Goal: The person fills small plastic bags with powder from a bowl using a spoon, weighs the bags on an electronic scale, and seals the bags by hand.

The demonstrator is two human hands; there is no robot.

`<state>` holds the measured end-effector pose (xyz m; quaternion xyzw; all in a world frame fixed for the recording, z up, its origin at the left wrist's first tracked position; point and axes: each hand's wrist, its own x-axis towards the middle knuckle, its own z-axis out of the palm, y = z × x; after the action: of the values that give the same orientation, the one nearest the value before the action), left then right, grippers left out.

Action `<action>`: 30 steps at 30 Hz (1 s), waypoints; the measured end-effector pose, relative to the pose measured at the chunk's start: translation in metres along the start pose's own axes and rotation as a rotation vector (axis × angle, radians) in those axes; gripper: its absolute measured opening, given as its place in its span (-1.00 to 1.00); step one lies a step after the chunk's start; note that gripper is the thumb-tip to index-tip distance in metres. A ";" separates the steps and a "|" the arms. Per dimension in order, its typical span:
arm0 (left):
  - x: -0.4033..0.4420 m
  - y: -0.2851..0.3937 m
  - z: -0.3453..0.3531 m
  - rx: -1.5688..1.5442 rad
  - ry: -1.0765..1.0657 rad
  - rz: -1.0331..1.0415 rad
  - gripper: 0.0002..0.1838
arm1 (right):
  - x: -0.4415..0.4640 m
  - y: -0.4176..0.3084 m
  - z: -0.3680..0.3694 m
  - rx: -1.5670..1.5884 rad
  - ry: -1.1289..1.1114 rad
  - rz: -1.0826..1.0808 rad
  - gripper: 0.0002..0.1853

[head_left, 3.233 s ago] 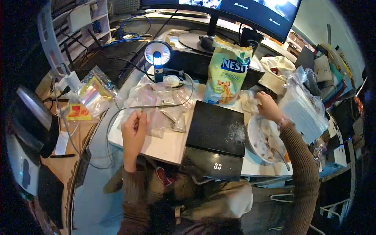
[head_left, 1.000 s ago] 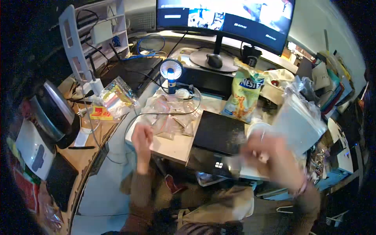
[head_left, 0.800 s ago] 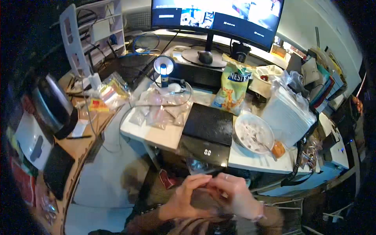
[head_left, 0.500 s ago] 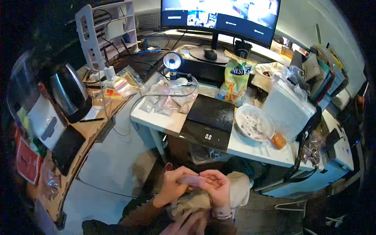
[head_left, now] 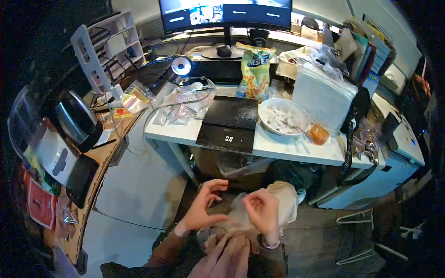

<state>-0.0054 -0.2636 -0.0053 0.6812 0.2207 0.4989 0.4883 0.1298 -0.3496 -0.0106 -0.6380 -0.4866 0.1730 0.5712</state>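
Over my lap, my left hand [head_left: 204,208] is raised with thumb and fingers spread apart in a C shape and nothing between them. My right hand [head_left: 263,212] is closed in a pinch at the edge of a small clear plastic bag [head_left: 238,207], which hangs in the gap between both hands. Beyond the hands, on the white table, lies a black digital scale [head_left: 227,123] reading 0.0. To its right stands a white bowl [head_left: 273,125] of pale powder with a spoon [head_left: 294,127] in it.
Several clear bags [head_left: 183,106] lie left of the scale. A yellow-green Nestea pouch [head_left: 255,74] stands behind it. An orange lump in plastic [head_left: 318,134] sits beside the bowl, near a white stack [head_left: 322,95]. A kettle [head_left: 79,120] stands on the left desk.
My hands have moved apart. The left let go of the small plastic bag and opened, while the right keeps hold of it. The view has shifted, so the table appears further left and higher.
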 end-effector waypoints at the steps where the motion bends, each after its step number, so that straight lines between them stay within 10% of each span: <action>1: -0.001 -0.001 0.002 -0.004 -0.014 -0.002 -0.77 | -0.002 0.001 0.003 -0.041 -0.087 0.002 -0.96; 4: -0.002 -0.008 -0.004 0.320 -0.426 0.058 -0.81 | -0.004 0.003 0.015 0.090 -0.075 0.007 -0.95; 12: -0.005 -0.008 -0.018 -0.116 -0.410 -0.528 -0.71 | -0.008 0.008 0.030 0.388 -0.075 0.039 -0.91; 20: 0.003 -0.027 -0.046 0.186 -0.831 -0.306 -0.68 | -0.009 0.011 0.018 0.414 -0.293 0.160 -0.92; 24: 0.001 -0.018 -0.011 0.106 -0.053 -0.271 -0.81 | -0.008 0.015 0.019 0.447 -0.297 0.225 -0.92; 30: 0.001 -0.005 -0.022 0.438 -0.097 -0.186 -0.87 | -0.006 0.024 0.032 0.292 -0.077 0.060 -0.88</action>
<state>-0.0238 -0.2508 -0.0088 0.7706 0.3615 0.3589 0.3829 0.1122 -0.3330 -0.0436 -0.5553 -0.4585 0.2832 0.6334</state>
